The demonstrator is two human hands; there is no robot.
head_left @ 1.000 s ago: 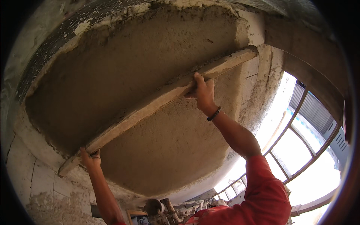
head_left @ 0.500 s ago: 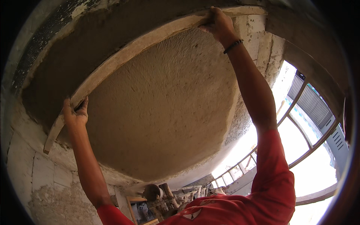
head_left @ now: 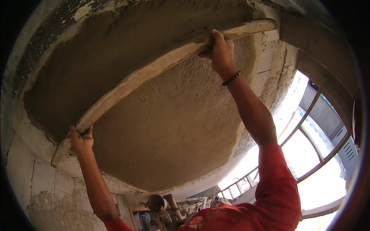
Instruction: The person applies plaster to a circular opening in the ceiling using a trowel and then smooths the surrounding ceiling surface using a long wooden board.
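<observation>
A long pale straightedge (head_left: 135, 80), bent by the lens, lies slantwise across a wet grey plastered wall (head_left: 173, 127). Near its lower left end my left hand (head_left: 81, 141) grips it, thumb and fingers on either side. My right hand (head_left: 221, 52), with a dark bracelet at the wrist, is closed round the bar toward its upper right end. Above the bar the plaster looks darker and smoother; below it the surface is rougher, with fine ridges. A little loose mortar shows along the bar's upper edge near my right hand.
Bare pale blocks (head_left: 44, 177) border the plaster at lower left, and more blocks (head_left: 266, 57) at right. A window opening with a curved-looking frame (head_left: 308, 144) lets in bright light on the right. Below stand a round bucket-like container (head_left: 156, 203) and pieces of timber (head_left: 173, 206).
Both hands have drawn the straightedge down the wall, and more of the smoother plaster shows above it. My grip on it stays the same.
</observation>
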